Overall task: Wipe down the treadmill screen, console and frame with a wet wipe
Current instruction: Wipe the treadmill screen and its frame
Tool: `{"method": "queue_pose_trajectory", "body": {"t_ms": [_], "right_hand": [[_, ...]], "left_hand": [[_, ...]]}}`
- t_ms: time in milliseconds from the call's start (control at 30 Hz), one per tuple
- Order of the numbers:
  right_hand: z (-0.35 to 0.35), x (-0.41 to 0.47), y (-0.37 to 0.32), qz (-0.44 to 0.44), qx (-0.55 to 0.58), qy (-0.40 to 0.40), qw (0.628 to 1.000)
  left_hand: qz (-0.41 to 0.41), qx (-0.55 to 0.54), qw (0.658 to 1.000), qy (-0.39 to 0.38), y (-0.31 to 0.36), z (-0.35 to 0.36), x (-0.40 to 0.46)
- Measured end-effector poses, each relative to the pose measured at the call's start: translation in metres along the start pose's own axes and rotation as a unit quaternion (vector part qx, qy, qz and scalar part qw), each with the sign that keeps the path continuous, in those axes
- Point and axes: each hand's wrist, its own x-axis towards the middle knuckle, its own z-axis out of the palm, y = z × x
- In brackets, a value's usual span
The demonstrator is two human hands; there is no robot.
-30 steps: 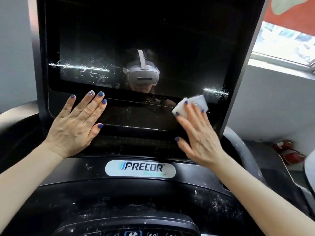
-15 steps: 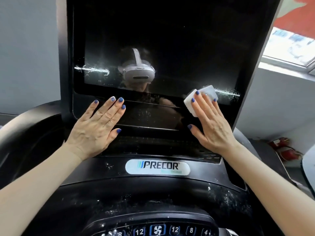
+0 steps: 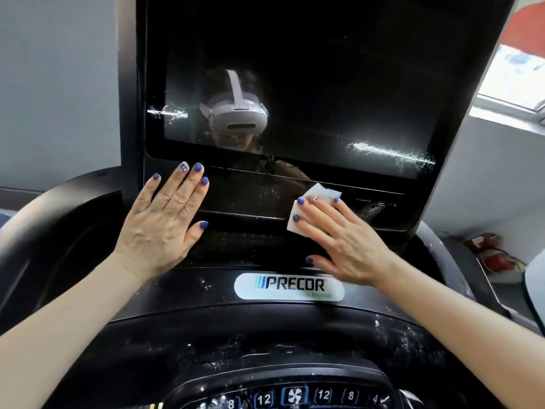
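Treadmill console (image 3: 206,343): black moulded body filling the lower frame, speckled with white flecks and smears, rising to the upright display housing.
Screen (image 3: 295,84): large dark glass panel, switched off, tilted slightly; streaky white residue at its left edge and along its lower right edge; it reflects a white headset.
Lower panel (image 3: 250,199): black glossy strip just below the screen, dusted with pale specks; both hands lie on it.
Silver frame edge (image 3: 460,113): runs down the right side of the display housing.
Logo badge (image 3: 289,286): pale oval reading PRECOR, below the lower panel, just beneath the right hand.
Button row (image 3: 295,395): at the bottom edge, a fan icon flanked by 12, 8 and 4.
Left hand (image 3: 162,228): flat, fingers straight and together, palm pressed on the left part of the lower panel; it holds nothing.
Right hand (image 3: 339,240): flat, fingers extended and slightly spread, pressing the wipe against the panel, thumb reaching toward the badge.
Wet wipe (image 3: 309,199): white folded square under the right fingertips, on the lower panel right of centre, below the screen's bottom edge.
Red objects (image 3: 489,252): at far right, beyond the console; too blurred to identify.
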Motion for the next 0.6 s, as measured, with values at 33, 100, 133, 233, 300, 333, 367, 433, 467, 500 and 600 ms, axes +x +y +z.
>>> {"method": "queue_pose_trajectory", "body": {"t_ms": [33, 100, 133, 233, 300, 333, 367, 433, 467, 500, 600], "right_hand": [[-0.006, 0.004, 0.011, -0.021, -0.017, -0.008, 1.000], [-0.022, 0.017, 0.033, -0.009, -0.024, 0.001, 1.000], [-0.030, 0.025, 0.042, 0.017, -0.018, 0.015, 1.000], [-0.045, 0.043, 0.052, 0.098, 0.002, 0.056, 0.994], [-0.043, 0.050, 0.039, 0.149, 0.032, 0.080, 0.985], [-0.040, 0.053, 0.027, 0.176, 0.053, 0.091, 0.979], [-0.035, 0.056, 0.013, 0.194, 0.070, 0.099, 0.974], [-0.025, 0.059, -0.014, 0.188, 0.073, 0.091, 0.975], [-0.020, 0.058, -0.025, 0.168, 0.063, 0.079, 0.981], [-0.016, 0.056, -0.034, 0.145, 0.049, 0.064, 0.986], [-0.007, 0.043, -0.050, 0.084, 0.030, 0.030, 0.996]], "left_hand": [[0.002, 0.001, 1.000, 0.001, 0.000, 0.000, 0.000], [0.005, 0.006, 1.000, 0.003, 0.000, 0.000, 0.001], [0.005, 0.007, 1.000, 0.003, -0.001, 0.001, 0.001], [0.004, 0.002, 1.000, 0.001, -0.001, 0.001, 0.001], [0.003, 0.005, 1.000, 0.001, -0.001, 0.002, 0.001], [0.003, 0.007, 1.000, 0.002, -0.001, 0.002, 0.001], [0.002, 0.009, 1.000, 0.004, 0.000, 0.002, 0.001], [0.000, 0.007, 1.000, 0.003, 0.000, 0.002, 0.001], [0.000, 0.005, 1.000, 0.001, 0.000, 0.002, 0.001], [0.001, 0.004, 1.000, -0.002, 0.000, 0.001, 0.001], [0.001, 0.008, 1.000, -0.006, -0.001, 0.000, 0.001]]}}
